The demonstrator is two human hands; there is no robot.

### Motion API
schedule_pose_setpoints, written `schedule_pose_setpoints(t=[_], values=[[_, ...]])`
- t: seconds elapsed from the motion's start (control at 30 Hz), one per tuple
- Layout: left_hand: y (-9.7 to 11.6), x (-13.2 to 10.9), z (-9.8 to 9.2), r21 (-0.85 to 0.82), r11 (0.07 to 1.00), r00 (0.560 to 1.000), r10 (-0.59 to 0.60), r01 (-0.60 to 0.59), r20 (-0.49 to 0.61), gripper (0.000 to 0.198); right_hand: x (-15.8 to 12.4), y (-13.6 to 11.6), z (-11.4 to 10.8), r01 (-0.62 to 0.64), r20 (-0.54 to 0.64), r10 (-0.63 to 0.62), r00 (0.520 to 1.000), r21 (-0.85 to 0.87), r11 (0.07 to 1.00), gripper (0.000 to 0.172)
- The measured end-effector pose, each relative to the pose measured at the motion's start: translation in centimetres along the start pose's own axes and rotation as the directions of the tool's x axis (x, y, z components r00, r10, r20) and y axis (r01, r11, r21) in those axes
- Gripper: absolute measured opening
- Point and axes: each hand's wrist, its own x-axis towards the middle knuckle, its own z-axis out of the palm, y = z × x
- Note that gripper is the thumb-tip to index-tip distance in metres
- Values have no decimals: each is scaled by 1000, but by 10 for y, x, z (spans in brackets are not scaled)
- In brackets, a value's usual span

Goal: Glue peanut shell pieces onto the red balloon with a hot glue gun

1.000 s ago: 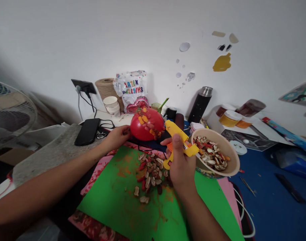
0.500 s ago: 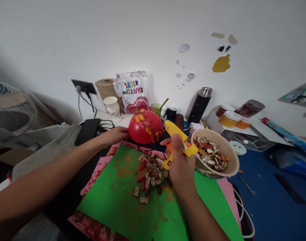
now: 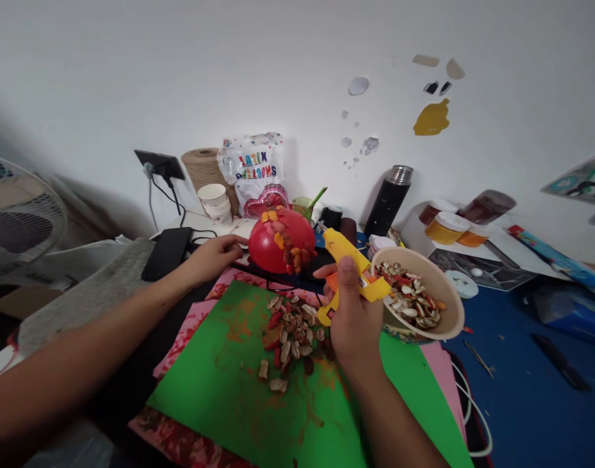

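My right hand [image 3: 353, 325] is wrapped round a yellow glue gun [image 3: 346, 248], whose nozzle points up and left towards a red balloon [image 3: 268, 246]. Orange, red and brown painted peanut shells [image 3: 293, 252] cover a band over the top and right side of the balloon. My left hand [image 3: 214, 257] reaches to the balloon's left side with fingers stretched out, the fingertips at or very near its surface. In front, loose peanut shells [image 3: 291, 335], some painted red, lie heaped on a paint-smeared green sheet [image 3: 219, 377].
To the right, a cream bowl [image 3: 451, 305] of peanut shells tilts on another container. Behind stand paper cups [image 3: 215, 203], a twine spool [image 3: 207, 172], a balloon bag [image 3: 253, 166], a black flask [image 3: 389, 200] and paint jars [image 3: 446, 229]. A fan [image 3: 22, 224] is at far left.
The balloon has turned, so its band of shells lies differently. My left hand has drawn back slightly to the left, with its fingers straighter. The glue gun stays in my right hand.
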Motion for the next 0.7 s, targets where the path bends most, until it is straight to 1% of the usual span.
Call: schedule_pose_setpoints(t=[0.07,0.13,0.2,0.23,0.3,0.33,0.4,0.47,0.53,0.6,0.7], values=[[2,-8,-6,2,1000,998,29,-29,-49,46,0,-1,1,0,-7,1,1000,14,1000,76],[7,-19,-9,14,997,991,82,-81,-105,44,1,-2,1,1,-10,-1,1000,23,1000,77],[15,-32,-10,40,989,983,149,-145,-105,43,1,-2,1,12,-6,-11,1000,17,1000,78],[20,-39,-9,54,982,981,183,-179,-67,43,1,-2,1,15,-3,-15,1000,12,1000,78],[29,-52,-4,77,959,961,268,-273,63,42,2,-1,1,12,7,-12,1000,2,1000,78],[33,-57,-1,83,940,938,317,-330,144,40,2,0,1,5,12,-5,1000,-3,1000,78],[39,-67,5,104,894,869,387,-435,307,35,2,1,1,-1,19,2,1000,-14,1000,78],[42,-75,13,149,847,804,408,-510,432,28,1,2,1,-3,28,4,1000,-23,1000,78],[43,-81,21,219,801,765,391,-557,512,22,1,2,2,1,31,0,1000,-24,1000,76],[44,-85,30,309,750,751,356,-585,556,20,0,2,2,-3,33,4,999,-13,1000,75],[46,-86,40,439,671,759,297,-598,580,25,-1,2,3,-22,25,22,999,10,1000,74]])
